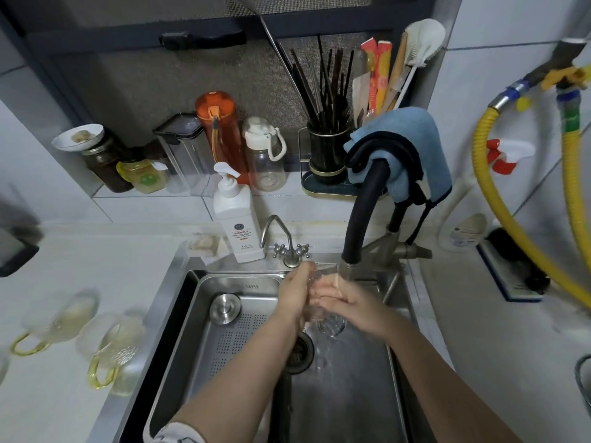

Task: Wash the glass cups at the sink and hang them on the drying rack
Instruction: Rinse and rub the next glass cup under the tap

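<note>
Head view shows both forearms reaching over the sink (396, 372). The left hand (295, 294) is raised, its fingers curled around the upper part of a glass cup (326, 310). The right hand (347, 302) holds the same cup from the other side, fingers together and wrapped on the glass. The cup is clear and wet, tilted under the black faucet (363, 219), its bottom below the fingers, and water falls from it. Left of the fingers, a steel strainer tray (224, 346) holds a round metal lid (224, 308). Far left of the fingers, two other glass cups (80, 334) with yellow handles lie on the counter (64, 260), blurred.
</note>
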